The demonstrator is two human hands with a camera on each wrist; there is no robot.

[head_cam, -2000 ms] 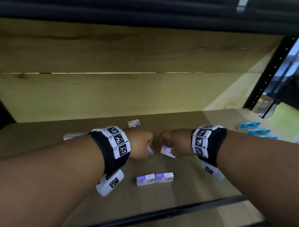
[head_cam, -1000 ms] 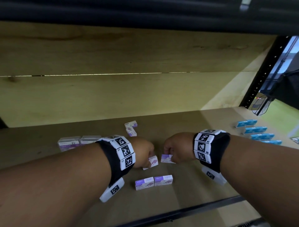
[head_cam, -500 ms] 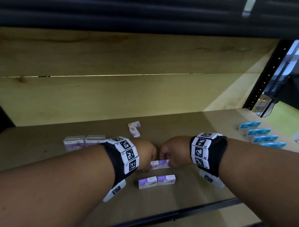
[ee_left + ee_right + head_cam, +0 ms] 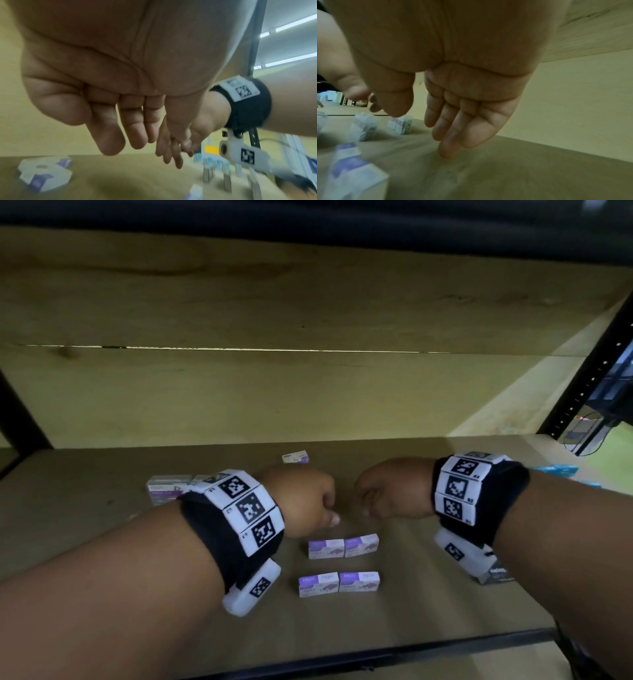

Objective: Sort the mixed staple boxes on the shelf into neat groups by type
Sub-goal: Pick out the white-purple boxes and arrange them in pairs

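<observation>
Change since half a second ago: both hands have let go of the two small purple boxes, now a far pair [image 4: 343, 548] on the shelf [image 4: 102, 542], right behind the near pair [image 4: 339, 584]. That reads as a two-by-two purple block done.

Left to right: larger purple boxes [image 4: 168, 489] far left; left hand [image 4: 301, 501] empty, fingers loose; lone purple box [image 4: 295, 457] far back, unsorted; right hand [image 4: 390, 491] empty, relaxed; blue boxes [image 4: 558, 470] far right.

Wrist views confirm bare palms with fingers [image 4: 137, 129] and fingers [image 4: 450, 135] extended; the head view only shows knuckles. Left wrist view shows blue boxes standing in a row, blurred.

Both hands [image 4: 301, 501] [image 4: 390, 491] empty, fingers [image 4: 109, 135] relaxed.
</observation>
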